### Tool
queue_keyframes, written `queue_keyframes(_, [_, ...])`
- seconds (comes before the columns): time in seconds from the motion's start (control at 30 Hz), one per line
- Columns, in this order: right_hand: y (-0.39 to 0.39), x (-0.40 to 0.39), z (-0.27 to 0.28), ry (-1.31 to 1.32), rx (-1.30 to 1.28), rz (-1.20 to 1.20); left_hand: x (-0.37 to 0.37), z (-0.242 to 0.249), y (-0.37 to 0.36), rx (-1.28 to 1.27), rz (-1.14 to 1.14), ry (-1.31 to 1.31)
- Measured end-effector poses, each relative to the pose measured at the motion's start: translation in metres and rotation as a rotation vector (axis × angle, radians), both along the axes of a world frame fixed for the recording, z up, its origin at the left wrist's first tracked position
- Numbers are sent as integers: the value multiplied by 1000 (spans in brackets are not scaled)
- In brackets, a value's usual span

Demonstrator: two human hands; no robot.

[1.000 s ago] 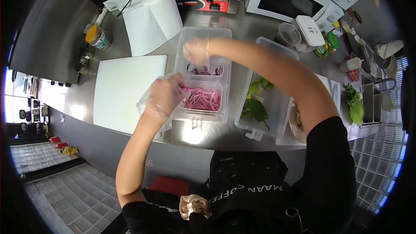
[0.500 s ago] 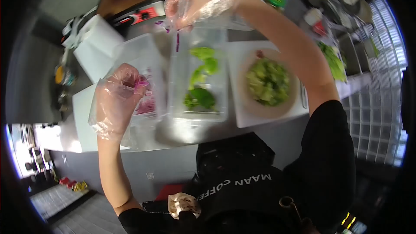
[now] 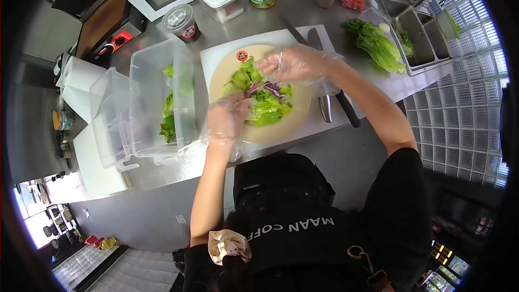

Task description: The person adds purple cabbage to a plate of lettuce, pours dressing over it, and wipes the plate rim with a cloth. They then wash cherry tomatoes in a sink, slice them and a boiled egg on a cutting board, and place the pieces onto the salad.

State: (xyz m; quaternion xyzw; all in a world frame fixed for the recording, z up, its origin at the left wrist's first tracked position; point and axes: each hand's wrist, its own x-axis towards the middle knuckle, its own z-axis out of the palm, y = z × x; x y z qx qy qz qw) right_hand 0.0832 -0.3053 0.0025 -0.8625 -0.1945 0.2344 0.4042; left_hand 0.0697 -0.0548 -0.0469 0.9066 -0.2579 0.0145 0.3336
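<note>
From my head camera, I am leaning over a metal table (image 3: 303, 11), working with both hands above a round, cream-coloured plate (image 3: 286, 125). Lettuce leaves (image 3: 268, 112) are filling the middle of the plate, and purple strands (image 3: 275, 92) are lying on top of them. The plate itself is resting on a white board (image 3: 320, 37).

My left hand (image 3: 227, 118), wearing a clear plastic glove, is reaching in over the plate's near left side, its bent fingertips just beside some of the strands; I cannot tell whether they are pinching any. My right hand (image 3: 297, 64), gloved too, is coming in over the far right side with its fingers bent towards the lettuce; the glove's glare is hiding whether they are pressed together on something.

Beyond my right wrist, a black handle (image 3: 347, 109) and a metal handle (image 3: 325, 109) are sticking out at the board's right. A clear box (image 3: 141, 116) is standing left of the plate, with green leaves (image 3: 168, 130) lying in it. Farther right, a lettuce head (image 3: 377, 48) is lying beside the sink (image 3: 419, 40).
</note>
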Motion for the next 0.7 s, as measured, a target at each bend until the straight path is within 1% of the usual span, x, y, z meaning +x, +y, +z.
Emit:
queue_keyframes(0.03, [-3,-4,-1,-40,137,-3,-4,-1,1,-130,66,28])
queue_keyframes(0.07, [-4,-4,-8,-34,142,4,-8,-1,3,-128,124,145])
queue_keyframes(0.1, [-2,-4,-15,-102,162,-25,-9,-3,4,-123,132,149])
queue_keyframes(0.13, [-1,-4,-20,-172,183,-59,-8,-6,5,-129,146,-8])
queue_keyframes(0.17, [-5,-5,-21,-174,189,-56,-6,-7,5,-136,157,-169])
queue_keyframes(0.23, [-10,-9,-8,-48,10,-119,-11,-1,5,-83,159,-175])
queue_keyframes(0.27, [-5,-10,-5,-46,12,-111,-15,1,6,-30,156,-170])
queue_keyframes(0.3, [3,-14,-4,-53,-110,-109,-17,0,3,-25,162,-164])
queue_keyframes(0.33, [9,-19,-3,-65,-234,-107,-14,-3,-4,12,109,-144])
queue_keyframes(0.37, [12,-23,-12,-70,-235,-103,-9,-7,-12,46,55,-132])
queue_keyframes(0.43, [17,-31,-50,-350,-359,-140,-4,-14,-17,60,69,-136])
queue_keyframes(0.47, [16,-34,-62,-421,-274,-181,-2,-14,-15,-46,110,-52])
queue_keyframes(0.5, [14,-33,-56,-421,-273,-183,0,-14,-13,-151,147,35])
queue_keyframes(0.53, [13,-34,-45,-283,-175,-246,3,-13,-10,-148,145,39])
queue_keyframes(0.57, [11,-35,-35,-142,-78,-305,7,-10,-5,-334,138,225])
queue_keyframes(0.6, [7,-35,-27,-137,-77,-303,12,-8,-2,-521,134,410])
queue_keyframes(0.63, [1,-33,-18,-67,-14,-303,18,-8,-1,-520,138,411])
queue_keyframes(0.67, [-3,-29,-15,1,49,-301,26,-7,-2,-326,171,367])
queue_keyframes(0.7, [-4,-20,-19,-1,51,-297,33,-6,-3,-131,201,320])
